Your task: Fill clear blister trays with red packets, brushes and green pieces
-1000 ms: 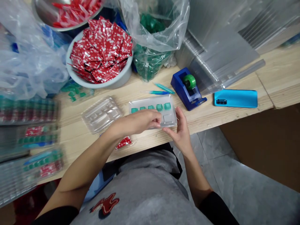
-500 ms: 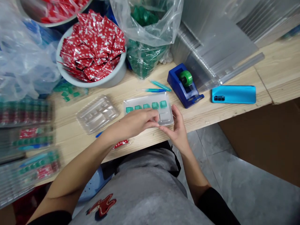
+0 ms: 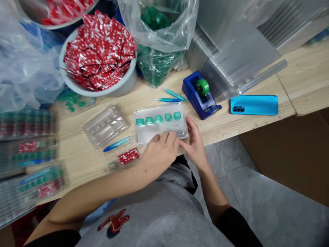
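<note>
At frame centre, the left hand [image 3: 162, 151] curls over the near edge of a clear plastic tray [image 3: 149, 134], grip hidden. The right hand [image 3: 194, 142], half spread, brackets its lower-right corner.

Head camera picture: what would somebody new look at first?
Probably the heap of bright red spotted packets in the pale round tub at the upper left. Next might come the shiny blue phone lying at the right. In the middle, five green pieces sit in a row in the clear tray, with both hands near its lower right corner.
</note>
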Available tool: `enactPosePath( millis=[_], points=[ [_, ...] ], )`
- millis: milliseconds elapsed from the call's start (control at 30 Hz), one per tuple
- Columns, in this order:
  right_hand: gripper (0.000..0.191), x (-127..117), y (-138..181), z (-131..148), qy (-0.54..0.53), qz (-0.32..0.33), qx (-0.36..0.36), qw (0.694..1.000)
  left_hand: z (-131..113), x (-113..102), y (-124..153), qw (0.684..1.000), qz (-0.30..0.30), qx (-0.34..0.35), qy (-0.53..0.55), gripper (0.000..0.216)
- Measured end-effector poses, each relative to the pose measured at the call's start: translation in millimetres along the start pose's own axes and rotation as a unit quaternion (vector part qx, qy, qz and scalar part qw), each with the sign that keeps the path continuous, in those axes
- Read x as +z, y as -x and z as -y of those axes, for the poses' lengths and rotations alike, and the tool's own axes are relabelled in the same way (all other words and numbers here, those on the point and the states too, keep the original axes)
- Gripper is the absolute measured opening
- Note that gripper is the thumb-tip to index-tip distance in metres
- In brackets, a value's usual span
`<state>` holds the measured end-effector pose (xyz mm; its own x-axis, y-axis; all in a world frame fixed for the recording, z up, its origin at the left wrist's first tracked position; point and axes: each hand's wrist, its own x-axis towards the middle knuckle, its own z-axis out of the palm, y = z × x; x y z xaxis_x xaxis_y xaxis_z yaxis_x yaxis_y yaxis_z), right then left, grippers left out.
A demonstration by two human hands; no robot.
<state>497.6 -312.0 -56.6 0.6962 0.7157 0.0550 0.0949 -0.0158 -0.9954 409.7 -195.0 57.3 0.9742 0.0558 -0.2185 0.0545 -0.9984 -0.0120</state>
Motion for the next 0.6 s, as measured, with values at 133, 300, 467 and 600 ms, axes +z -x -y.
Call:
enactPosePath(
  millis=[133,300,467,600],
  points=[
    [0.073,-3.0,-0.6,5.2,0.051,0.01,-0.011,0.999,13.7,8.2,6.5,0.987,-0.146,0.038,0.056,0.021],
    [0.057,-5.1,8.3,44.9,0.117,-0.04,-0.054,0.991,35.0,-3.0,21.6,0.953,-0.233,0.04,0.19,0.013],
    [0.044,8.0,14.3,84.7,-0.078,-0.023,0.013,0.997,32.9,3.6,37.7,0.93,-0.226,0.037,0.288,0.014],
    [0.047,24.4,15.3,90.9,-0.111,-0.036,0.061,0.991,26.6,9.4,39.6,0.866,-0.231,-0.048,0.441,0.016]
  ],
)
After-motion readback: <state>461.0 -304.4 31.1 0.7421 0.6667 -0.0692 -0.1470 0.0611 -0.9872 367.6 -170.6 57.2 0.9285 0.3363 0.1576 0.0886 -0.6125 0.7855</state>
